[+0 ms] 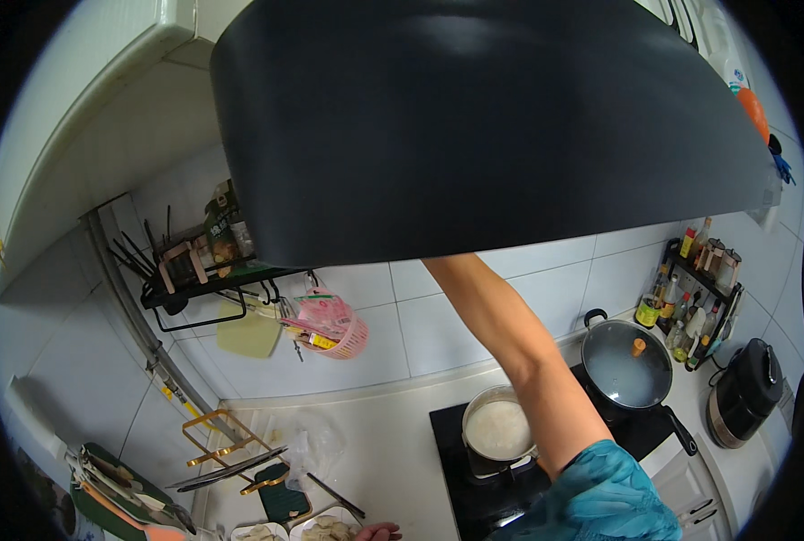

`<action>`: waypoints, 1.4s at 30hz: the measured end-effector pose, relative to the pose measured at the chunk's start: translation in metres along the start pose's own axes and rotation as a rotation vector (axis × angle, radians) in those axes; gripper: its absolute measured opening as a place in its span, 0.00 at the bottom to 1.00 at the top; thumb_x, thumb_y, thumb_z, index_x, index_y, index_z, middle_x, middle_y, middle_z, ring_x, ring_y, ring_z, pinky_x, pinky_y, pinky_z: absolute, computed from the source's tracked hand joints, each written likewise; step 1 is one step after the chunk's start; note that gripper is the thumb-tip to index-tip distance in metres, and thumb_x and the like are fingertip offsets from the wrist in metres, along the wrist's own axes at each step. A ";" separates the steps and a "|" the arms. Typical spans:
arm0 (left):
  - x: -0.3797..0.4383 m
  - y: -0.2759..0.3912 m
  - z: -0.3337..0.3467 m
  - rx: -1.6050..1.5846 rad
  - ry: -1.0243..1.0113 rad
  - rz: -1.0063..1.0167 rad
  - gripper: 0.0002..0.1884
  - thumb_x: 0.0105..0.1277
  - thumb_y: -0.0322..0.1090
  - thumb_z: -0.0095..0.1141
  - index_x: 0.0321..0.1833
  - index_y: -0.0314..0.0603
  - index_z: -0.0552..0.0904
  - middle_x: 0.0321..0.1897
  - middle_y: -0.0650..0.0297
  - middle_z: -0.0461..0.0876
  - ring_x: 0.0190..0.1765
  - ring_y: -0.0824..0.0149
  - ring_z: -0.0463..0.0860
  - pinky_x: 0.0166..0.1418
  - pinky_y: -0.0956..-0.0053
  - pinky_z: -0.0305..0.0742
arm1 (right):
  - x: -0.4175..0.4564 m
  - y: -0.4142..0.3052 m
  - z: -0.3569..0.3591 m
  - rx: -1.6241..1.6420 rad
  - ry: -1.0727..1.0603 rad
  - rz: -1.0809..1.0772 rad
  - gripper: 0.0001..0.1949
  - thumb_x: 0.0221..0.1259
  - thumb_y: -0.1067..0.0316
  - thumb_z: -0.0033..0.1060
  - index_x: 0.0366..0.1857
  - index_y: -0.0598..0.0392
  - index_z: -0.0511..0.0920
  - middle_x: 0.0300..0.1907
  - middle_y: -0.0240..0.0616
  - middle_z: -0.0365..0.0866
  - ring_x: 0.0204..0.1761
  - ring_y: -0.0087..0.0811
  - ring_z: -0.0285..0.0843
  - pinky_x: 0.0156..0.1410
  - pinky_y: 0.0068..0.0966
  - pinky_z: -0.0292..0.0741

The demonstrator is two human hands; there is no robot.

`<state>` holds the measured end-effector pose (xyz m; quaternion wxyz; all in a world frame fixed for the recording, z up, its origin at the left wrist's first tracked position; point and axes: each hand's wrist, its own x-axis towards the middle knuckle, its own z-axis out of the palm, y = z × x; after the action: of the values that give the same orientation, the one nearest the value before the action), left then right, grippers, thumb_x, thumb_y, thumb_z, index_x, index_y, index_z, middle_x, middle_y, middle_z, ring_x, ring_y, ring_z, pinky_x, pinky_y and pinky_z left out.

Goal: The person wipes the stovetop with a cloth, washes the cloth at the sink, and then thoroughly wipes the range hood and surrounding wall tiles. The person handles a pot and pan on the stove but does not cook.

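Note:
My right forearm, in a teal sleeve, reaches up over the stove and passes behind the lower edge of a black range hood [483, 135]. That hood hides the right hand. At the bottom edge, only the fingers of my left hand [379, 532] show, beside a plate of what look like dumplings [331, 527]; whether they hold anything is not visible. Below the forearm, a pot of whitish, cloudy liquid [500, 429] sits on the black cooktop [456, 466]. To its right stands a lidded wok [626, 365] with a glass lid and wooden knob.
A second plate [260, 533], chopsticks [336, 495] and a plastic bag [315, 443] lie left of the cooktop. A gold rack [222, 439] stands nearby. Bottles [665, 304] fill a shelf at right, near a black kettle [745, 392]. A pink basket [348, 338] hangs on the wall.

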<state>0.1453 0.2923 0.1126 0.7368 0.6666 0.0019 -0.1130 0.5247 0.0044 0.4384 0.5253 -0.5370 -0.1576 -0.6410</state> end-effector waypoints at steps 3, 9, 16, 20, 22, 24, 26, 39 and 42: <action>0.014 -0.025 -0.004 0.028 -0.058 0.028 0.15 0.74 0.41 0.53 0.51 0.36 0.82 0.43 0.61 0.85 0.44 0.66 0.83 0.50 0.71 0.77 | 0.011 -0.009 0.003 0.041 0.046 0.004 0.10 0.64 0.72 0.49 0.44 0.63 0.78 0.41 0.53 0.80 0.46 0.48 0.77 0.53 0.37 0.73; -0.001 -0.013 -0.002 0.044 0.018 -0.103 0.15 0.74 0.41 0.53 0.51 0.36 0.82 0.44 0.61 0.85 0.45 0.66 0.83 0.52 0.72 0.76 | -0.029 -0.038 0.020 0.251 0.045 -0.045 0.11 0.66 0.71 0.47 0.44 0.64 0.78 0.41 0.52 0.79 0.46 0.46 0.76 0.54 0.34 0.71; -0.011 -0.009 0.001 0.040 0.056 -0.056 0.13 0.73 0.40 0.53 0.49 0.39 0.84 0.42 0.64 0.85 0.45 0.68 0.83 0.51 0.73 0.74 | 0.038 0.007 0.052 -0.522 -0.122 0.028 0.12 0.69 0.68 0.46 0.48 0.64 0.76 0.49 0.50 0.78 0.51 0.45 0.75 0.57 0.32 0.70; -0.025 0.010 0.019 0.022 0.099 0.013 0.11 0.73 0.37 0.53 0.47 0.39 0.84 0.39 0.65 0.85 0.43 0.70 0.82 0.48 0.76 0.72 | 0.048 0.005 0.063 -0.149 -0.087 0.112 0.13 0.70 0.67 0.45 0.50 0.64 0.74 0.49 0.52 0.78 0.52 0.46 0.75 0.57 0.35 0.70; -0.032 -0.007 0.010 0.009 0.116 0.068 0.11 0.73 0.36 0.52 0.47 0.38 0.84 0.37 0.65 0.84 0.41 0.71 0.81 0.47 0.76 0.72 | 0.030 -0.048 0.055 0.038 -0.020 0.104 0.13 0.71 0.67 0.44 0.51 0.65 0.73 0.50 0.51 0.77 0.53 0.46 0.74 0.57 0.36 0.70; -0.037 -0.015 0.005 -0.005 0.118 0.099 0.10 0.73 0.35 0.52 0.46 0.38 0.84 0.36 0.66 0.83 0.40 0.71 0.80 0.47 0.76 0.72 | 0.008 -0.083 0.041 0.061 -0.085 0.066 0.14 0.72 0.69 0.41 0.55 0.66 0.69 0.53 0.50 0.74 0.54 0.46 0.72 0.60 0.35 0.68; -0.045 -0.005 0.007 -0.022 0.116 0.091 0.10 0.72 0.34 0.52 0.45 0.37 0.83 0.35 0.66 0.83 0.39 0.71 0.79 0.46 0.76 0.72 | -0.012 -0.115 0.025 0.091 -0.180 0.045 0.15 0.73 0.71 0.39 0.58 0.67 0.65 0.57 0.52 0.69 0.55 0.46 0.70 0.63 0.34 0.65; -0.093 0.004 0.027 0.083 0.237 0.040 0.11 0.69 0.35 0.56 0.47 0.37 0.84 0.36 0.66 0.84 0.40 0.72 0.81 0.48 0.75 0.75 | -0.065 -0.253 -0.006 0.538 0.109 -0.183 0.18 0.58 0.83 0.38 0.54 0.65 0.68 0.53 0.59 0.62 0.58 0.57 0.61 0.68 0.41 0.59; -0.102 0.001 0.016 0.090 0.293 0.033 0.11 0.69 0.36 0.56 0.47 0.38 0.85 0.37 0.66 0.84 0.40 0.71 0.81 0.47 0.74 0.76 | -0.074 -0.236 0.012 0.383 0.269 -0.289 0.21 0.55 0.83 0.38 0.56 0.65 0.69 0.54 0.58 0.64 0.55 0.56 0.64 0.64 0.38 0.65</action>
<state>0.0441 0.2935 0.1311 0.6996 0.7084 0.0933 -0.0021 0.3229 0.1447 0.4647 0.5364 -0.3096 -0.2798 -0.7336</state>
